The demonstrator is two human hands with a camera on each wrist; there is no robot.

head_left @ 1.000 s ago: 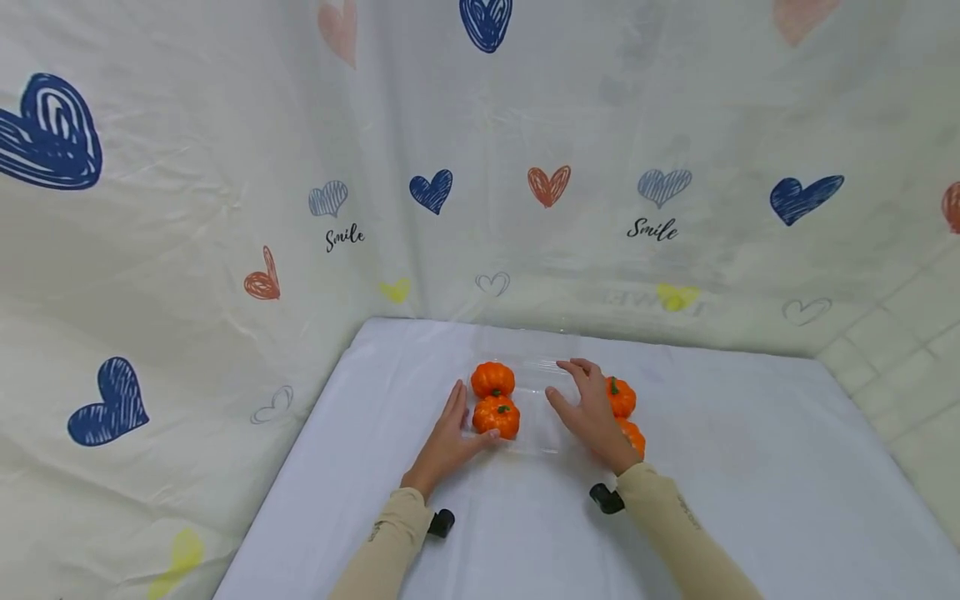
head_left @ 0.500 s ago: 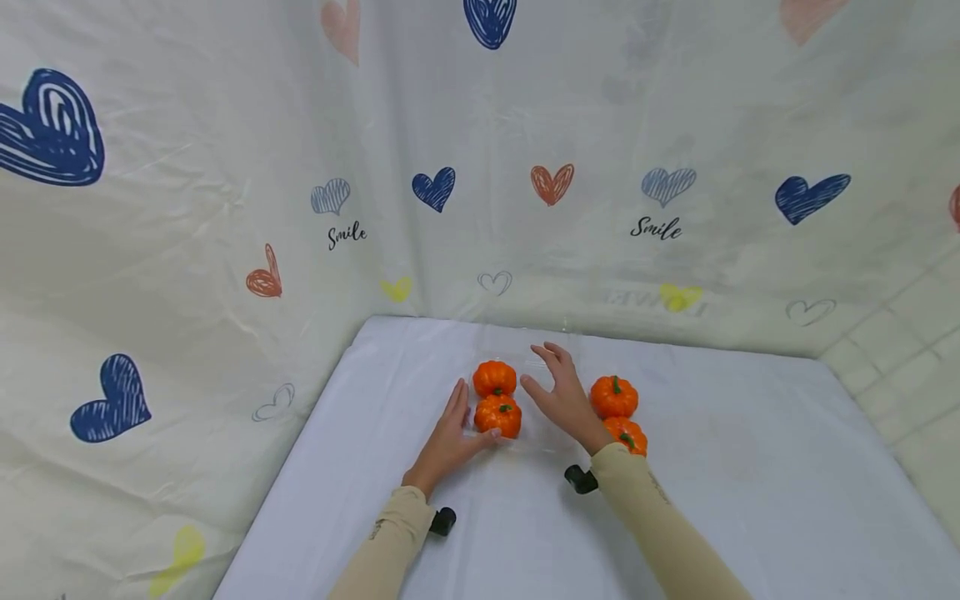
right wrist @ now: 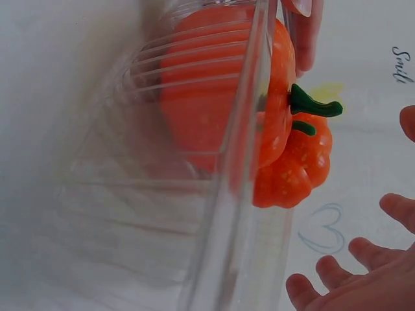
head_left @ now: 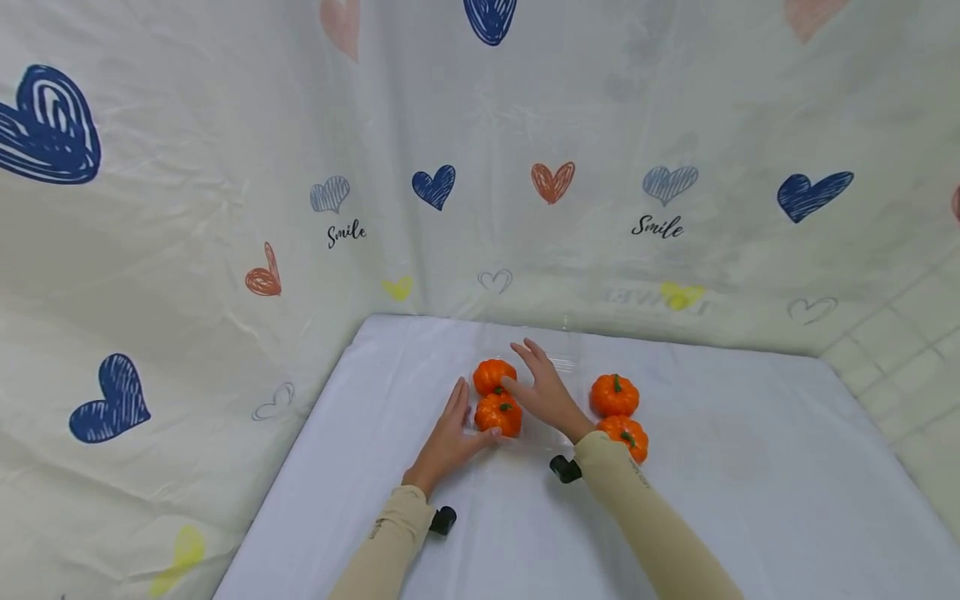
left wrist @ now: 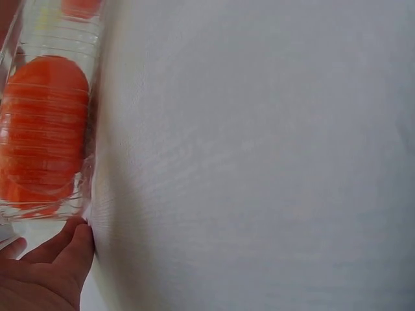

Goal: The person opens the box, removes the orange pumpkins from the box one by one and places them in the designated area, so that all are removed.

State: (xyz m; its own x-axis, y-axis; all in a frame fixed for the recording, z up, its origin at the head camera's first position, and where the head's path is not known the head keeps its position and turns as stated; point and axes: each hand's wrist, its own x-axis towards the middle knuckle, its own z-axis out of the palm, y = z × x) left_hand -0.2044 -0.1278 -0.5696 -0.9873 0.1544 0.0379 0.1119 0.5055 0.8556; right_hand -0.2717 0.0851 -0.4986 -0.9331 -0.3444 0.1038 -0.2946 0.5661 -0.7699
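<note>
A clear plastic container (head_left: pixel 536 435) stands on the table with two small orange pumpkins, one behind the other, in its left part: a rear pumpkin (head_left: pixel 490 375) and a front pumpkin (head_left: pixel 498 417). My left hand (head_left: pixel 446 443) touches its front left corner, fingers straight along the left side and thumb at the front. Over the container is my right hand (head_left: pixel 547 396), fingers spread and holding nothing, its thumb in front of the rear pumpkin. The right wrist view shows the container's wall (right wrist: pixel 142 240), the green-stemmed pumpkins and the spread fingers of the right hand (right wrist: pixel 363 285).
Right of the container, two more orange pumpkins sit on the white table: one behind (head_left: pixel 615 395) and one in front (head_left: pixel 627 438), partly behind the right sleeve (head_left: pixel 645 500). A heart-printed curtain (head_left: pixel 600 125) hangs behind the table.
My right hand has moved left across the container, from beside the two right-hand pumpkins to the pumpkins inside, uncovering the outside pair. The left hand has stayed in place.
</note>
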